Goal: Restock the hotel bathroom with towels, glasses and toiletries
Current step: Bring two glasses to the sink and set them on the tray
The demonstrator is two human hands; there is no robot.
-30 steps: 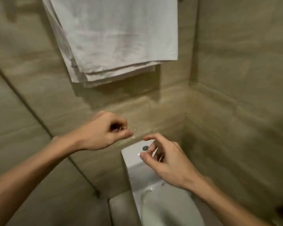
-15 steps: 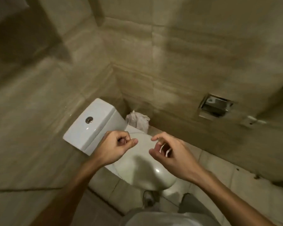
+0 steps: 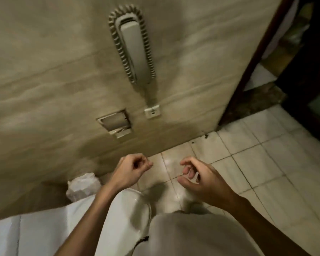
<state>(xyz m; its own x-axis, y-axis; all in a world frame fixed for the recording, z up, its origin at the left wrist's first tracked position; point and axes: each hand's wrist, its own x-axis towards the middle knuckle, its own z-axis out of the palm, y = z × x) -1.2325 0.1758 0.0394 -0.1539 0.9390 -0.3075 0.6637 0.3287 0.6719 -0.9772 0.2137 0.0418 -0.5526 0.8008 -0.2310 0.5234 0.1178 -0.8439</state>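
No towel, glass or toiletry shows in the head view. My left hand (image 3: 131, 169) hovers above the front of the white toilet lid (image 3: 135, 206), fingers curled into a fist with the thumb against the forefinger and nothing visible in it. My right hand (image 3: 198, 177) hangs over the floor tiles (image 3: 266, 156), fingers loosely curled and holding nothing. A recessed toilet-paper holder (image 3: 115, 121) sits low in the beige wall ahead of my hands.
A wall phone with a coiled cord (image 3: 133, 45) hangs above a small socket (image 3: 152, 112). A crumpled white bin liner (image 3: 83, 184) stands between toilet and wall. A dark doorway (image 3: 288, 74) opens at the right. My pale clothing (image 3: 192, 235) fills the lower middle.
The view has swung right from the hanging towel and cistern to the side wall with phone and doorway. Both hands have kept their pose in front of me.
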